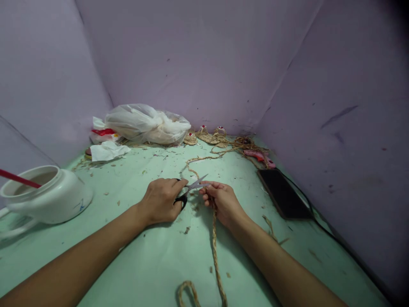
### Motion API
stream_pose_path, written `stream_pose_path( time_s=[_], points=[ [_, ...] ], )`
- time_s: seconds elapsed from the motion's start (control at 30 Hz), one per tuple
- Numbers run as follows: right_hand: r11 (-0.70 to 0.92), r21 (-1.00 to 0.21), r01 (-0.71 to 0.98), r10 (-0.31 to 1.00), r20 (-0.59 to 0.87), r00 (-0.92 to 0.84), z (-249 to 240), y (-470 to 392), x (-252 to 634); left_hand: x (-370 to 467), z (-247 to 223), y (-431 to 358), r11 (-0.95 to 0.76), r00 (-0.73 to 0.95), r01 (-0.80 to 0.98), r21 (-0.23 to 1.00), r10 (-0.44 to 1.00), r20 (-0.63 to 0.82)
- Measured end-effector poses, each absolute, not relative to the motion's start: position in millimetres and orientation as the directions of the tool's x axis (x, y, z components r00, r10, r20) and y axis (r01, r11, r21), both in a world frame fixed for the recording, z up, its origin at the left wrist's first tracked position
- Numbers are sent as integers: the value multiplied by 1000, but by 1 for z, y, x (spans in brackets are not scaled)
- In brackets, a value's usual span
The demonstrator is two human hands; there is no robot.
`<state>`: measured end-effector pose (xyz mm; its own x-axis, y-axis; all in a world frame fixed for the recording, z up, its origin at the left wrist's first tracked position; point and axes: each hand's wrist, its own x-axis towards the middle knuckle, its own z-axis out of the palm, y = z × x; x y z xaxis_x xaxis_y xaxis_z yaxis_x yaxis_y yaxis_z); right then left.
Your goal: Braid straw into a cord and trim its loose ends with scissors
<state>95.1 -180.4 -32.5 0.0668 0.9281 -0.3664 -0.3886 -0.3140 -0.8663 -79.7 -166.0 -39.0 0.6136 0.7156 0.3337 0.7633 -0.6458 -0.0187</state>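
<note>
My left hand grips a pair of scissors by its black handles, and the blades stand apart, pointing right. Close beside the blade tips, my right hand pinches a braided straw-coloured rope. One stretch of the rope hangs from the fingers toward the near edge, where a loop of it curls. A thinner strand runs away from the hands toward the back right. Whether the blades touch the rope is hard to make out.
A white pot with a red stick stands at left. Behind are a knotted plastic bag, white tissue, small woven pieces and a pink tool. A phone with a cable lies by the right wall.
</note>
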Motion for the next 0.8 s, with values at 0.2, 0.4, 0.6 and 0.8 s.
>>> stream_pose_path(
  time_s=[0.2, 0.4, 0.6, 0.8],
  points=[
    [-283, -861, -424, 939, -338, 59, -26, -183, 92, -80, -39, -166, -627, 621, 772, -101, 713, 324],
    [-329, -859, -391, 938, -346, -30, -23, -184, 95, -81, -36, -165, -639, 637, 764, -95, 720, 276],
    [-341, -822, -456, 935, -346, -75, -28, -183, 96, -82, -35, -165, -668, 660, 740, -80, 698, 279],
    [-301, -862, -409, 948, -318, -26, -27, -184, 94, -80, -35, -164, -641, 651, 756, -135, 712, 265]
  ],
)
